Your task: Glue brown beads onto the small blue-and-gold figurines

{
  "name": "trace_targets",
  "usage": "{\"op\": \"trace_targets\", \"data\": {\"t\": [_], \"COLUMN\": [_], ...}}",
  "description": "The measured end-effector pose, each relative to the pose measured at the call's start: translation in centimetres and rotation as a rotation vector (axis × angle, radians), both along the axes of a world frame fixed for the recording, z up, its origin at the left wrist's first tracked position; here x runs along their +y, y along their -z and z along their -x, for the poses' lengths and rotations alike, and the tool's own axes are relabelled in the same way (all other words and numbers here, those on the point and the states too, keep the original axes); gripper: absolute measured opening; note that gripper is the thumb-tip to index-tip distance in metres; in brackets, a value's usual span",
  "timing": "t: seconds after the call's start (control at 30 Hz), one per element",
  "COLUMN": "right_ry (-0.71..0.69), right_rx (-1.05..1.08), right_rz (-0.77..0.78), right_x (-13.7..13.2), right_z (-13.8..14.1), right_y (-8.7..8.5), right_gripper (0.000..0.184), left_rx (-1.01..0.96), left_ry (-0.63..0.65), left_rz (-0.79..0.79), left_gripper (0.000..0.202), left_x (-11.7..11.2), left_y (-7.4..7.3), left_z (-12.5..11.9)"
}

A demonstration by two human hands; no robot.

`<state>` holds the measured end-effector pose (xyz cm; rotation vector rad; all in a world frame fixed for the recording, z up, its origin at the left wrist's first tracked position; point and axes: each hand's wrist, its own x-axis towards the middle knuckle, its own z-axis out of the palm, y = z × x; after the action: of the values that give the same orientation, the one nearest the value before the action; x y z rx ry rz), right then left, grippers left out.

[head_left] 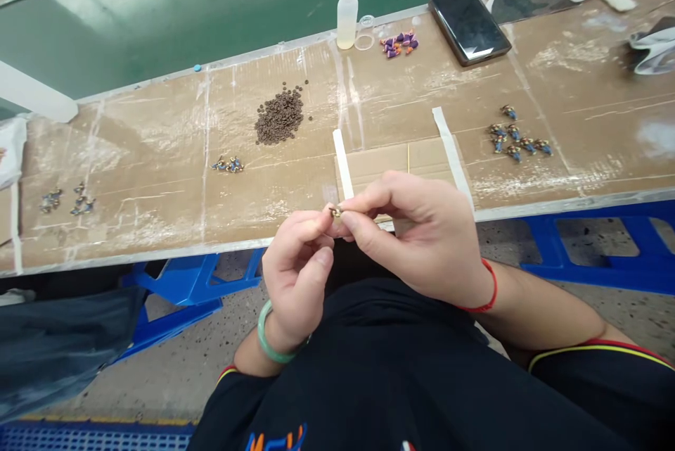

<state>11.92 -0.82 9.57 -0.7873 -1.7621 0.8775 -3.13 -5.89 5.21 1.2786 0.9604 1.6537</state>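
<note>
Room between left hand (pixel 294 274) and discs (pixel 278 118)

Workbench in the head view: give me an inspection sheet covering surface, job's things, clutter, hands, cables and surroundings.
Surface: brown workbench, scuffed, with whitish streaks.
Job's things: tiny piece at the fingertips; heap of brown discs; blue-and-gold pieces in separate groups left and right.
Clutter: dropper bottle upright at the back; purple pieces near it; black tablet lying flat, back right.
Hands: right hand pinches the tiny piece between thumb and finger; left hand has fingertips at it, its exact grip unclear.
Cables: nothing seen.
Surroundings: green panel behind; blue plastic stools and speckled floor below.
</note>
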Motion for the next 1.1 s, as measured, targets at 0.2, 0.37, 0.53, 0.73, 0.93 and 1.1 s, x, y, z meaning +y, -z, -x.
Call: {"op": "trace_targets", "data": {"t": [0.2,0.37,0.53,0.73,0.93,1.1], "right_ry": [0.003,0.013,0.007,0.003,0.001,0.015], "right_rx": [-0.034,-0.038,-0.039,-0.054,-0.018,-0.028], "right_rz": [-0.024,-0.033,-0.029,-0.050,-0.060,-0.065], "right_x": [0.0,-0.2,-0.1,0.0,-0.1,0.0], "right_z": [-0.3,-0.3,-0.4,-0.7,-0.7,-0.7], "right_y": [-0.3,-0.3,-0.4,-0.4,-0.2,0.0], "right_gripper": [0.013,0.014,0.015,0.017,0.017,0.018], "left_rx": [0.003,-0.006,0.010,0.024,0.000,0.012], "left_ry": [-0.005,-0.002,-0.018,-0.036,-0.015,-0.034], "left_rz": [-0.017,-0.021,-0.010,-0.007,-0.014,0.002], "left_gripper": [0.033,0.034,0.034,0.033,0.033,0.030], "left_x": [0.0,-0.2,-0.3,-0.4,-0.3,-0.3], "left_y": [0.0,0.1,0.1,0.1,0.1,0.3], "left_z": [-0.2,-0.5,-0.6,-0.7,-1.0,-1.2]}}
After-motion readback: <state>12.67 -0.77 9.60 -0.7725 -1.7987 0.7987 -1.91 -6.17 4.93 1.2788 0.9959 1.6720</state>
